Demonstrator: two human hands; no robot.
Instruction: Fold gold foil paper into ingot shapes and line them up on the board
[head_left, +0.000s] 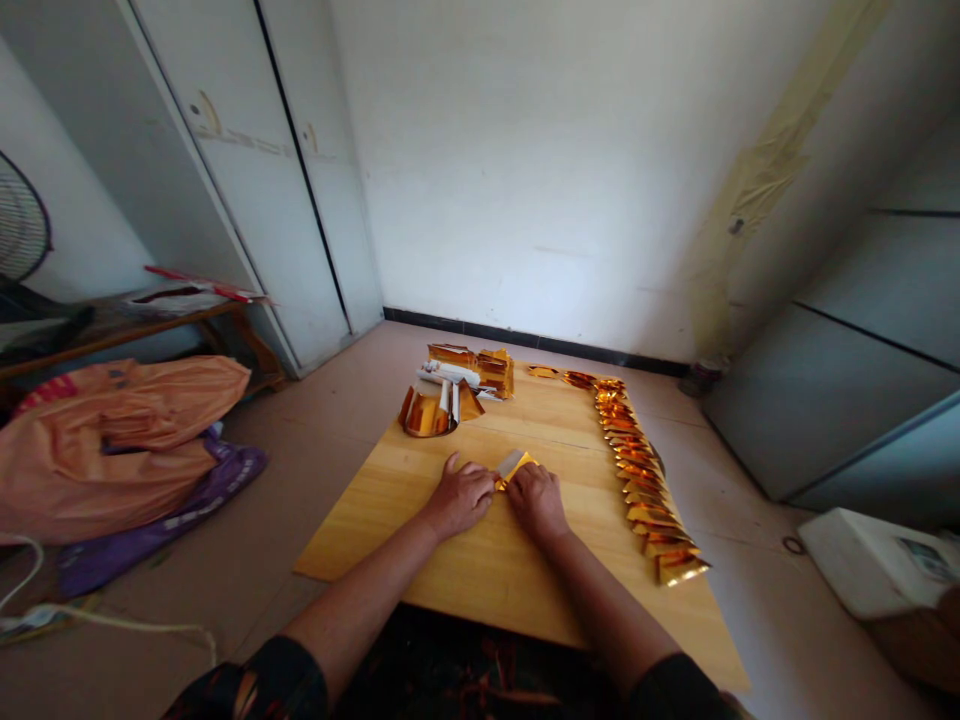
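a small gold foil sheet (514, 466) lies near the middle of the wooden table (480, 560), between both hands. the left hand (460, 498) and right hand (535, 492) pinch it, fingers curled over its near edges. it looks feather-light, slick and easily creased, so it is best gripped at edges and corners. its pale backing is matte. at eleven o'clock sit curled foil sheets (430, 412), glossy and springy; from one to four o'clock runs a row of folded foil pieces (637, 470), crinkled and pointed.

gold foil pieces (647, 480), pale yellow-brown tabletop (420, 500)
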